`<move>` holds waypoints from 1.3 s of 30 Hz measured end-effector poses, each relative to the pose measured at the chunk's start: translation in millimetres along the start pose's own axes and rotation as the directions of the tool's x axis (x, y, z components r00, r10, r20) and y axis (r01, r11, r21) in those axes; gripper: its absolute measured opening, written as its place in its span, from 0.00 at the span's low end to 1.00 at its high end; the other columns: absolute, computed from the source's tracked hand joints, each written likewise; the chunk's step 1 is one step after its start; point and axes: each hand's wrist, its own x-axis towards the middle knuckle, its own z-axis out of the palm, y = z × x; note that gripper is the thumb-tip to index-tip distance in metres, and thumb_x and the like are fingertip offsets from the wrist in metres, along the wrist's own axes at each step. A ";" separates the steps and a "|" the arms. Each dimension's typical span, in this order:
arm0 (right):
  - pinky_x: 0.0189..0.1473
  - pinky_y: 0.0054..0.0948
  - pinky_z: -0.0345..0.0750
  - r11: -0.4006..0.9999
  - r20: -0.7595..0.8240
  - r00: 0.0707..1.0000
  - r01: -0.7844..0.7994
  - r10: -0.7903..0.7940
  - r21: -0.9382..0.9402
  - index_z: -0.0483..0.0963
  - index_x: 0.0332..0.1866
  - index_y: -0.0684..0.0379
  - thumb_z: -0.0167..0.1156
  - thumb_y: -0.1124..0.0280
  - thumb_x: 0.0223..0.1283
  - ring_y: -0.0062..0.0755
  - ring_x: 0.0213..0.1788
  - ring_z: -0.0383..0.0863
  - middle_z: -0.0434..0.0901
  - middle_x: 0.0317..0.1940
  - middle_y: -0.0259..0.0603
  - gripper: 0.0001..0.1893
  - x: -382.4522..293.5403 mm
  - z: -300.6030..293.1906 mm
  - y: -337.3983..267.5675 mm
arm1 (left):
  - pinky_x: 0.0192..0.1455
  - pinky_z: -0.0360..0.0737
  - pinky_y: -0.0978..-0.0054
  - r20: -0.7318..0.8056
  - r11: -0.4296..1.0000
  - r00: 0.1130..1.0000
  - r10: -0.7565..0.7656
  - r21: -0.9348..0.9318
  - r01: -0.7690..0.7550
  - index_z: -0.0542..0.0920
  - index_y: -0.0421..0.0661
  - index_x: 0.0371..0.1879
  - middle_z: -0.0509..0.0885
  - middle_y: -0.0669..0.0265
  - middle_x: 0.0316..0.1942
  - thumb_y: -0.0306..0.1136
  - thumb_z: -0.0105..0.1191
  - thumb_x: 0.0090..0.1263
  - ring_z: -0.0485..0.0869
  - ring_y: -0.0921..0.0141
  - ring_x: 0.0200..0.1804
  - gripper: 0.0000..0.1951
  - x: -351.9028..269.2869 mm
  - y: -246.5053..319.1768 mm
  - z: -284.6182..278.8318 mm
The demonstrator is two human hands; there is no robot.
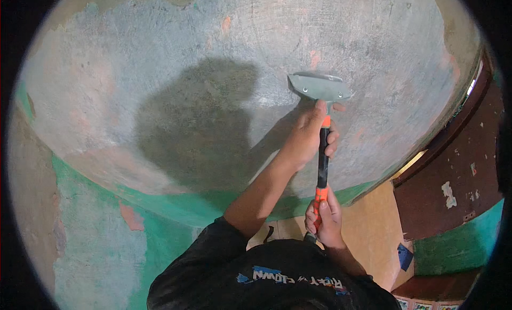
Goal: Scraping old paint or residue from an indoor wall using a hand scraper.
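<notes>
A long-handled wall scraper is held in both of my hands, its handle running up from my chest towards the wall. Its grey metal head has two screws and lies at the painted wall; whether the blade edge touches is hard to tell. My left hand wraps the upper shaft just below the head, thumb along the neck. Lower down, my right hand grips the orange-and-black handle end. The wall is patchy, with whitish-grey scuffed areas, small pinkish spots and shadows of me across it.
Green paint runs along the wall's lower part, with bare greyish-brown plaster at the far left. On the right stands a brown door with chipped paint. A dark blue piece lies on the tan floor near a green wall section.
</notes>
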 end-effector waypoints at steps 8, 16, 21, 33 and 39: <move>0.17 0.18 0.64 0.999 0.005 1.000 0.022 -0.022 -0.029 0.46 0.80 0.53 0.46 0.58 0.78 0.17 0.15 0.63 0.66 0.21 0.33 0.32 0.8 -2.0 -1.8 | 0.24 0.71 0.75 -0.041 0.999 0.999 -0.004 -0.035 0.003 0.73 0.44 0.55 0.70 0.72 0.18 0.61 0.32 0.80 0.70 0.76 0.17 0.30 -1.4 1.8 4.0; 0.17 0.18 0.64 1.000 -0.028 0.999 0.020 -0.020 -0.020 0.46 0.80 0.54 0.45 0.58 0.78 0.17 0.15 0.63 0.67 0.21 0.33 0.32 -0.1 3.5 -4.8 | 0.24 0.71 0.76 -0.026 1.000 1.000 0.007 -0.029 -0.007 0.73 0.44 0.55 0.69 0.72 0.18 0.60 0.31 0.80 0.70 0.76 0.17 0.30 0.5 6.7 5.3; 0.17 0.18 0.64 1.000 -0.031 0.999 0.009 -0.009 -0.013 0.45 0.80 0.55 0.46 0.57 0.78 0.17 0.14 0.63 0.67 0.21 0.33 0.33 -3.2 4.8 -2.7 | 0.23 0.70 0.77 -0.044 0.999 0.999 -0.026 -0.021 0.025 0.72 0.44 0.58 0.68 0.73 0.20 0.63 0.28 0.80 0.68 0.77 0.17 0.33 -4.7 0.4 5.3; 0.17 0.18 0.63 0.996 0.002 1.000 -0.010 0.011 -0.087 0.50 0.78 0.57 0.49 0.55 0.77 0.16 0.15 0.63 0.67 0.21 0.32 0.32 0.8 11.0 -1.6 | 0.24 0.71 0.76 -0.067 0.995 0.998 -0.018 -0.100 0.011 0.73 0.46 0.57 0.70 0.73 0.20 0.61 0.31 0.80 0.69 0.77 0.18 0.30 -16.9 7.7 -10.2; 0.17 0.18 0.63 0.998 -0.003 1.000 0.010 -0.010 -0.062 0.49 0.79 0.57 0.49 0.56 0.77 0.16 0.16 0.63 0.66 0.21 0.32 0.33 2.1 14.4 5.4 | 0.28 0.70 0.74 -0.033 0.998 0.999 -0.012 -0.056 0.010 0.70 0.45 0.61 0.69 0.73 0.21 0.63 0.30 0.79 0.68 0.75 0.20 0.32 -19.1 12.1 -9.5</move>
